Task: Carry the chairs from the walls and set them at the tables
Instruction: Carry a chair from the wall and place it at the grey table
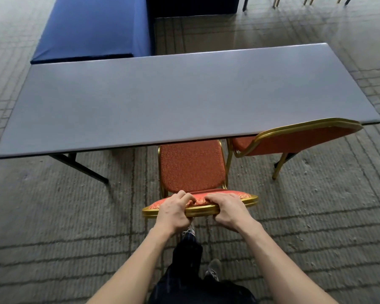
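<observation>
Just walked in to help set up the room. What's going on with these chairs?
A person is setting a gold-framed red chair at the grey table. The left hand and right hand both hold the top of its backrest, and its seat sits partly under the table edge. A second matching chair already stands at the same table, to the right. A blue-covered table lies beyond.

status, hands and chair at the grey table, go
Hands: left hand and right hand both grip the chair backrest top. Seat partly tucked under grey table. Second chair close on the right, likely not blocking.
</observation>
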Available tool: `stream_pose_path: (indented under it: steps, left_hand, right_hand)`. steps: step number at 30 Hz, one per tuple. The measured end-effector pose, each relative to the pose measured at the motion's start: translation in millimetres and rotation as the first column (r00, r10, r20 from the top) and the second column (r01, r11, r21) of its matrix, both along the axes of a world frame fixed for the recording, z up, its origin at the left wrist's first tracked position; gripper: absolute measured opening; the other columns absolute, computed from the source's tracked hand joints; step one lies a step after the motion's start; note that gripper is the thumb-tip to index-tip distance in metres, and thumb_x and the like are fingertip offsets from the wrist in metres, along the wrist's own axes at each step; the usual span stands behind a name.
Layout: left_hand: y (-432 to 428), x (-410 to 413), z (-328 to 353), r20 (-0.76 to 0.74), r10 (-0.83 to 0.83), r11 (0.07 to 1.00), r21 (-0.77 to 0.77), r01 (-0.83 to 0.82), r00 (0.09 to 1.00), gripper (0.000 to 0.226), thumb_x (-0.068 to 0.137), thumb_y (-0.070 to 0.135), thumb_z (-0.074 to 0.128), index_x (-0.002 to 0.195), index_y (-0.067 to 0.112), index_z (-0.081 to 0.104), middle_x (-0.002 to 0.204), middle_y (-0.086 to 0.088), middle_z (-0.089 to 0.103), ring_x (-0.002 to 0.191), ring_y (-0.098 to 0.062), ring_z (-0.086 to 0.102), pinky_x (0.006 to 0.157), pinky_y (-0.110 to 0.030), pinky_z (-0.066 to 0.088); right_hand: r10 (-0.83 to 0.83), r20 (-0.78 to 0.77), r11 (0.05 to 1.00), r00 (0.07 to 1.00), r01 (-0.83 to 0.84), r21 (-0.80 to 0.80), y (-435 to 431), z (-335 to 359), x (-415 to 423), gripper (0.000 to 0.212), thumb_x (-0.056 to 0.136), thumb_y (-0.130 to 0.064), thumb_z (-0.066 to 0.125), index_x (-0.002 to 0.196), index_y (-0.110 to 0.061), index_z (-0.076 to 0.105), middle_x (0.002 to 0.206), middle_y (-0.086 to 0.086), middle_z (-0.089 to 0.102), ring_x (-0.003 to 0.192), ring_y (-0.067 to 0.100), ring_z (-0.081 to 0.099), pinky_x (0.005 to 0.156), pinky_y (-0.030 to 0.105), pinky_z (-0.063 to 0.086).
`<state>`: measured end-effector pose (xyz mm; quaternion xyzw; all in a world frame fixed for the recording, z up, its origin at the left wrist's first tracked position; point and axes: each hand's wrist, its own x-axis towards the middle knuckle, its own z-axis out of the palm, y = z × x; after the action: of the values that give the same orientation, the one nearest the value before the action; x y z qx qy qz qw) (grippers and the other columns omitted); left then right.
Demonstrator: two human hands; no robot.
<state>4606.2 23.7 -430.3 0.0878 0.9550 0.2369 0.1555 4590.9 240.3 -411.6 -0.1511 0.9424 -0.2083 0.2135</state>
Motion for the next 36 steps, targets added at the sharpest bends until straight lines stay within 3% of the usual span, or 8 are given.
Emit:
stream_pose_path:
  steps: [8, 12, 15, 18, 20, 29, 33, 36]
  left_hand:
    - [21.5, 32.0, 18.1, 0.096, 0.319, 0.925, 0.185, -0.332, 0.943, 0.057, 0.066, 0.03, 0.055, 0.122, 0.035, 0.065, 0.121, 0.018, 0.063, 0.121, -0.012, 0.054, 0.117, -0.037, 0.025]
    - [31.6, 64.5, 36.6, 0.192, 0.723, 0.465, 0.575, -0.673, 0.663, 0.045, 0.074, 0.014, 0.052, 0.112, 0.035, 0.061, 0.116, 0.01, 0.059, 0.111, -0.023, 0.058, 0.1, -0.041, 0.049]
    - [41.3, 67.6, 52.6, 0.32, 0.883, 0.128, 0.541, -0.831, 0.345, 0.034, 0.086, 0.009, 0.062, 0.117, 0.019, 0.052, 0.123, -0.004, 0.049, 0.109, -0.023, 0.055, 0.098, -0.038, 0.048]
    - [40.1, 53.5, 48.9, 0.787, 0.612, -0.305, 0.329, -0.894, 0.081, 0.063, 0.085, 0.022, 0.077, 0.134, 0.014, 0.039, 0.126, -0.007, 0.049, 0.108, -0.021, 0.054, 0.096, -0.042, 0.05]
    - [36.5, 41.1, 43.4, 0.944, 0.316, -0.427, 0.233, -0.874, 0.097, 0.068, 0.083, 0.027, 0.08, 0.139, 0.014, 0.043, 0.128, -0.011, 0.06, 0.11, -0.026, 0.061, 0.085, -0.047, 0.052]
    - [49.9, 1.3, 36.9, 0.966, 0.251, -0.519, 0.186, -0.834, 0.059, 0.064, 0.086, -0.007, 0.058, 0.146, 0.003, 0.036, 0.119, -0.025, 0.062, 0.1, -0.038, 0.065, 0.065, -0.049, 0.053]
    - [52.7, -2.5, 37.3, 0.97, 0.241, -0.54, 0.173, -0.824, 0.046, 0.052, 0.085, -0.012, 0.052, 0.135, -0.005, 0.043, 0.126, -0.031, 0.058, 0.11, -0.045, 0.061, 0.094, -0.059, 0.051]
    - [51.7, -6.9, 29.2, 0.976, 0.207, -0.541, 0.171, -0.823, 0.067, 0.029, 0.088, -0.01, 0.048, 0.117, -0.01, 0.051, 0.11, -0.029, 0.062, 0.1, -0.044, 0.062, 0.106, -0.058, 0.044]
  right_hand:
    - [-0.293, -0.026, 0.904, 0.956, 0.268, -0.334, -9.1, 1.6, 42.0, 0.057, 0.078, -0.043, 0.05, 0.13, -0.024, 0.066, 0.136, -0.008, 0.062, 0.134, 0.01, 0.046, 0.119, 0.034, 0.023]
    - [-0.781, 0.114, 0.457, 0.614, 0.687, -0.566, -24.7, 15.9, 68.8, 0.024, 0.091, -0.021, 0.061, 0.115, -0.021, 0.064, 0.129, -0.005, 0.054, 0.125, 0.013, 0.045, 0.108, 0.03, 0.034]
    - [-0.882, 0.413, 0.023, 0.227, 0.896, -0.444, -32.1, 16.3, 71.2, 0.026, 0.09, -0.026, 0.067, 0.11, -0.016, 0.054, 0.124, 0.007, 0.05, 0.111, 0.024, 0.051, 0.101, 0.038, 0.043]
    - [-0.641, 0.767, -0.268, 0.019, 0.931, -0.246, -33.3, 14.8, 62.4, 0.059, 0.089, -0.038, 0.071, 0.134, -0.014, 0.04, 0.131, 0.009, 0.052, 0.103, 0.021, 0.058, 0.105, 0.045, 0.047]
    - [-0.415, 0.91, -0.387, 0.018, 0.901, -0.195, -32.3, 14.7, 53.4, 0.065, 0.094, -0.034, 0.07, 0.143, -0.007, 0.039, 0.135, 0.009, 0.054, 0.108, 0.024, 0.06, 0.108, 0.046, 0.047]
    - [-0.212, 0.977, -0.357, 0.029, 0.928, -0.104, -39.7, 15.8, 20.9, 0.026, 0.092, -0.017, 0.068, 0.115, -0.008, 0.059, 0.096, 0.013, 0.069, 0.094, 0.027, 0.068, 0.096, 0.044, 0.052]
    - [-0.201, 0.979, -0.353, -0.032, 0.935, -0.042, -42.7, 4.7, 9.0, 0.025, 0.087, -0.013, 0.067, 0.11, -0.006, 0.058, 0.095, 0.017, 0.07, 0.095, 0.031, 0.069, 0.075, 0.038, 0.062]
    - [-0.177, 0.983, -0.405, -0.042, 0.914, -0.034, -48.2, -5.0, 1.3, 0.03, 0.085, -0.008, 0.06, 0.113, 0.002, 0.057, 0.094, 0.021, 0.07, 0.09, 0.033, 0.071, 0.086, 0.041, 0.061]
